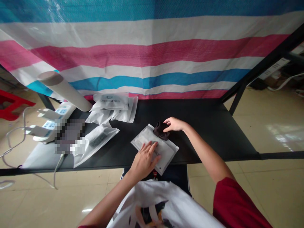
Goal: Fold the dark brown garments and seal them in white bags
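A frosted white zip bag [163, 155] with printed lettering lies slantwise at the front edge of the black table. My left hand [144, 160] rests on the bag with its fingers spread flat. At the bag's far right edge, my right hand [174, 124] grips a dark, crumpled piece of cloth [161, 130] between thumb and fingers. The cloth lies over the bag's far end; whether part of it is inside, I cannot tell. What the cloth is does not show.
Several similar bags [110, 103] lie at the back, and another bag [97, 142] lies left of centre. A power strip [55, 122] with plugged-in chargers, a pale cylinder [66, 91] and a blurred-out object [70, 136] occupy the left. Striped sheeting [142, 53] hangs behind the black table [209, 126].
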A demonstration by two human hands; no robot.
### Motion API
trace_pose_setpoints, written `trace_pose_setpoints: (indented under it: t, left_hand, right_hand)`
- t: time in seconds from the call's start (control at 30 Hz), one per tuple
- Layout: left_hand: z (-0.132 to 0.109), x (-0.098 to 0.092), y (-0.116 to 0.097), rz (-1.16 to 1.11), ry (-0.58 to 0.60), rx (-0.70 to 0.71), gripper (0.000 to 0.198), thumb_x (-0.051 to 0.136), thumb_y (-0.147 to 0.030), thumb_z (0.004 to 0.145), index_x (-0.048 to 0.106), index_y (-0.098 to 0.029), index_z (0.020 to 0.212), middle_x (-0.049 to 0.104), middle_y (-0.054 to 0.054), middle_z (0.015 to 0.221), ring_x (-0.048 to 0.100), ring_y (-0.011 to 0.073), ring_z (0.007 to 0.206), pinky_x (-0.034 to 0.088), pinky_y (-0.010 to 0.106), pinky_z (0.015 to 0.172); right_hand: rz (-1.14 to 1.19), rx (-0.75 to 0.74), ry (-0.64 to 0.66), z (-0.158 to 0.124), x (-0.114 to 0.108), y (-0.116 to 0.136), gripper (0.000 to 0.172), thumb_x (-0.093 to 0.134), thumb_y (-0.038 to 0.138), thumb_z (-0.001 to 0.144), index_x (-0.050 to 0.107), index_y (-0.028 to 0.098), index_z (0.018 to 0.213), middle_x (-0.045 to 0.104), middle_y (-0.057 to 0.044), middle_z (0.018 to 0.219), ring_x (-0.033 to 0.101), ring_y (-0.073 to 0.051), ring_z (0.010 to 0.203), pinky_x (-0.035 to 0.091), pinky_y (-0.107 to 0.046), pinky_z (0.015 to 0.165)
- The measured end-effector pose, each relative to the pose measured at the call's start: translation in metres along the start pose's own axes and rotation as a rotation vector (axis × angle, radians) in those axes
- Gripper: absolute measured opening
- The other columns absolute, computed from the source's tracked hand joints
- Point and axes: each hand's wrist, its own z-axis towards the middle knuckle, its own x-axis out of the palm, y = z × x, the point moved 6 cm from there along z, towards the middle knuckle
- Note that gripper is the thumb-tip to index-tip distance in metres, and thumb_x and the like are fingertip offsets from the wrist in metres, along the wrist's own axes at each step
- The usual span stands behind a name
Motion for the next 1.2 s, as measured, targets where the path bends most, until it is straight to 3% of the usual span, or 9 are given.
trace_pose_setpoints:
  t: [0.1, 0.2, 0.37, 0.5, 0.63, 0.77, 0.9, 1.03, 1.2]
  left_hand:
    - [0.002, -0.014, 0.021, 0.080, -0.043, -0.051, 0.052, 0.043, -0.044, 0.099, 0.041, -0.016, 0.143, 0.060, 0.012, 0.137, 0.042, 0.0304, 0.140, 0.034, 0.055, 0.116]
    - [0.011, -0.022, 0.037, 0.133, -0.098, -0.086, 0.052, 0.043, -0.045, 0.099, 0.043, -0.016, 0.141, 0.061, 0.012, 0.134, 0.042, 0.0320, 0.140, 0.036, 0.056, 0.114]
    - [0.037, -0.018, 0.038, 0.163, -0.177, -0.096, 0.057, 0.050, -0.053, 0.093, 0.049, -0.014, 0.135, 0.052, 0.017, 0.141, 0.036, 0.0378, 0.141, 0.036, 0.058, 0.111]
    - [0.049, -0.011, 0.017, 0.162, -0.238, -0.113, 0.060, 0.055, -0.059, 0.088, 0.051, -0.014, 0.128, 0.049, 0.020, 0.139, 0.030, 0.0426, 0.142, 0.033, 0.064, 0.109]
    - [0.054, -0.002, -0.002, 0.158, -0.183, -0.117, 0.044, 0.058, -0.051, 0.088, 0.057, -0.014, 0.111, 0.055, 0.020, 0.124, 0.041, 0.0416, 0.132, 0.035, 0.067, 0.102]
    - [0.056, -0.005, -0.003, 0.150, -0.153, -0.084, 0.019, 0.059, -0.031, 0.086, 0.059, -0.016, 0.097, 0.056, 0.016, 0.116, 0.045, 0.0371, 0.127, 0.036, 0.063, 0.103]
    - [0.055, -0.012, 0.000, 0.041, -0.107, 0.005, 0.007, 0.052, -0.019, 0.086, 0.059, -0.018, 0.087, 0.057, 0.011, 0.110, 0.057, 0.0276, 0.107, 0.043, 0.053, 0.100]
    - [0.051, -0.029, 0.001, -0.111, -0.205, 0.030, 0.012, 0.043, -0.017, 0.090, 0.055, -0.019, 0.091, 0.057, 0.010, 0.109, 0.060, 0.0211, 0.093, 0.050, 0.040, 0.088]
    - [0.046, -0.049, 0.000, -0.247, -0.344, 0.034, 0.016, 0.036, -0.020, 0.097, 0.052, -0.020, 0.099, 0.056, 0.010, 0.112, 0.060, 0.0193, 0.100, 0.050, 0.034, 0.089]
  right_hand:
    - [-0.106, 0.065, 0.030, -0.017, 0.003, -0.006, 0.022, 0.079, 0.028, 0.059, 0.073, 0.014, 0.075, 0.072, -0.001, 0.070, 0.063, -0.017, 0.065, 0.043, -0.023, 0.057]
    - [-0.203, 0.101, -0.020, -0.041, 0.005, -0.008, 0.024, 0.078, 0.031, 0.060, 0.073, 0.015, 0.076, 0.069, 0.001, 0.067, 0.062, -0.016, 0.064, 0.039, -0.023, 0.056]
    - [-0.256, -0.036, -0.320, -0.080, 0.017, -0.002, 0.030, 0.075, 0.033, 0.065, 0.070, 0.015, 0.088, 0.071, -0.007, 0.091, 0.065, -0.023, 0.083, 0.047, -0.029, 0.073]
    - [0.096, -0.182, -0.517, -0.101, 0.030, -0.015, 0.036, 0.063, 0.033, 0.077, 0.064, 0.018, 0.110, 0.071, -0.010, 0.107, 0.066, -0.024, 0.101, 0.050, -0.036, 0.089]
    - [0.539, -0.101, -0.716, -0.111, 0.034, -0.042, 0.041, 0.047, 0.040, 0.085, 0.062, 0.020, 0.117, 0.072, -0.010, 0.112, 0.067, -0.026, 0.106, 0.053, -0.040, 0.089]
    - [0.792, -0.147, -0.581, -0.106, 0.049, -0.039, 0.052, 0.039, 0.047, 0.083, 0.063, 0.017, 0.118, 0.072, -0.013, 0.114, 0.069, -0.030, 0.104, 0.055, -0.043, 0.085]
    - [0.741, -0.083, -0.527, -0.097, 0.067, -0.035, 0.047, 0.045, 0.051, 0.081, 0.067, 0.018, 0.106, 0.074, -0.010, 0.099, 0.071, -0.029, 0.092, 0.056, -0.039, 0.077]
    - [0.624, -0.015, -0.534, -0.089, 0.071, -0.031, 0.031, 0.054, 0.045, 0.079, 0.067, 0.019, 0.091, 0.073, -0.006, 0.090, 0.068, -0.026, 0.090, 0.054, -0.035, 0.077]
    - [0.472, -0.166, -0.255, -0.082, 0.064, -0.001, 0.027, 0.063, 0.033, 0.079, 0.070, 0.020, 0.101, 0.074, -0.004, 0.101, 0.065, -0.026, 0.104, 0.051, -0.037, 0.091]
